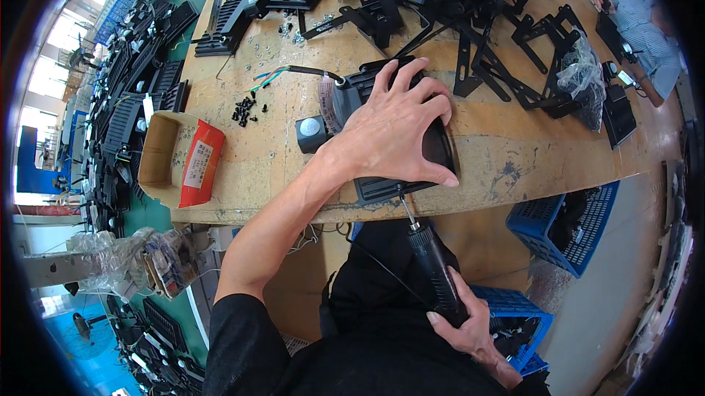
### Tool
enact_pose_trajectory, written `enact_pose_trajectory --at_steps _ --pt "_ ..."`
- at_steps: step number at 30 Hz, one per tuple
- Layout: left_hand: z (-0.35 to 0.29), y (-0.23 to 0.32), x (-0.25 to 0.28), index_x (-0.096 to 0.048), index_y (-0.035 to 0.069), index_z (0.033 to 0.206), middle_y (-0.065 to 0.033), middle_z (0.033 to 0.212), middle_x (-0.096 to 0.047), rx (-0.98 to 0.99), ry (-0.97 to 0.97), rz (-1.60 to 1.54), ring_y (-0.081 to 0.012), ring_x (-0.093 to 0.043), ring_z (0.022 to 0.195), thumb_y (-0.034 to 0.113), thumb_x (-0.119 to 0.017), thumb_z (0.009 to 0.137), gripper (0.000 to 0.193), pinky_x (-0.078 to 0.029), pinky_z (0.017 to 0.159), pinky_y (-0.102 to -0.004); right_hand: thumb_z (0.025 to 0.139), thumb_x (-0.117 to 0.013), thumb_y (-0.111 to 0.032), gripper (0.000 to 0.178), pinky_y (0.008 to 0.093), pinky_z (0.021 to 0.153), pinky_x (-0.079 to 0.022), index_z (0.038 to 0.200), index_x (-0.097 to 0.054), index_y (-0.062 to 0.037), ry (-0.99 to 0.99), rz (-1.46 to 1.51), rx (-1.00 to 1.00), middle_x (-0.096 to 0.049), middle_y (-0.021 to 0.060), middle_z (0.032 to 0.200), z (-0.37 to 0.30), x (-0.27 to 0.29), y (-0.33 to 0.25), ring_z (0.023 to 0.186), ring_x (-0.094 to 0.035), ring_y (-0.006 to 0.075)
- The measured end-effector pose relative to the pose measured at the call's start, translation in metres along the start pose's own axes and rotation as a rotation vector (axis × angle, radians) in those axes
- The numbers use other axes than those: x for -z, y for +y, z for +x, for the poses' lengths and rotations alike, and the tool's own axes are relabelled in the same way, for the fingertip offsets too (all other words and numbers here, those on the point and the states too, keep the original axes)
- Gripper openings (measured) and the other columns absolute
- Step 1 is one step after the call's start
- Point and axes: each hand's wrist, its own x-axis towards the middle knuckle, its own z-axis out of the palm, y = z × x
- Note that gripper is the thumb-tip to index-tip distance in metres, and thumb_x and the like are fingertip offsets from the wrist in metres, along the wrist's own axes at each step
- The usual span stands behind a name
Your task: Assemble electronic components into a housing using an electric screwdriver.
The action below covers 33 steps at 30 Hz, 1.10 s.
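Note:
My left hand (393,124) lies spread over a black finned floodlight housing (371,189), fingers over its far edge and thumb on its near right side. A small square motion sensor with a white dome (311,127) sticks out at the housing's left. From its top left runs a black cable (312,70) ending in bare coloured wires. My right hand (466,319) is wrapped round a black electric screwdriver (433,267) below the table edge. The bit points up at the housing's near edge and meets a small screw or bracket there; the exact contact is too small to tell.
Black screws (244,111) lie loose beside an open cardboard box (180,164). Black metal brackets (477,36) pile up at the far side. Finned lamps (231,21) stand far left. Blue crates (565,227) sit below at right. Another person (646,36) is at the far right.

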Motion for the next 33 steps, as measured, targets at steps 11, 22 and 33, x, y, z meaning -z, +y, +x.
enact_pose_trajectory --at_steps 11,22,33 --pt "-0.001 0.002 -0.001 -0.063 0.007 0.106 -0.0140 0.122 -0.061 0.014 0.003 -0.016 -0.0442 -0.037 0.146 0.067 -0.087 0.068 0.074 -0.021 0.124 -0.0660 0.091 -0.074 -0.017 0.089 0.0264 0.047 -0.047 0.163 -0.027 0.0040 -0.036 0.780 -0.398 -0.066 0.0167 0.080 -0.011 -0.024 -0.019 0.050 -0.059 0.0155" --pt "-0.001 0.004 0.000 -0.064 0.007 0.106 -0.0147 0.120 -0.061 0.004 0.013 -0.010 -0.0429 -0.040 0.142 0.064 -0.081 0.077 0.067 -0.020 0.124 -0.0668 0.092 -0.074 -0.006 0.079 0.0263 0.053 -0.050 0.159 -0.033 0.0088 -0.033 0.935 -0.375 -0.068 0.0168 0.089 -0.013 -0.029 -0.022 0.060 -0.063 0.0143" --pt "-0.001 0.006 0.001 -0.069 0.006 0.111 -0.0141 0.124 -0.061 0.001 -0.016 0.004 -0.0400 -0.040 0.144 0.058 -0.076 0.086 0.058 -0.023 0.124 -0.0645 0.082 -0.080 -0.009 0.084 0.0335 0.091 -0.057 0.154 -0.042 0.0097 0.147 -0.125 0.074 -0.072 0.0202 0.122 -0.007 -0.036 -0.015 0.101 -0.075 0.0269"
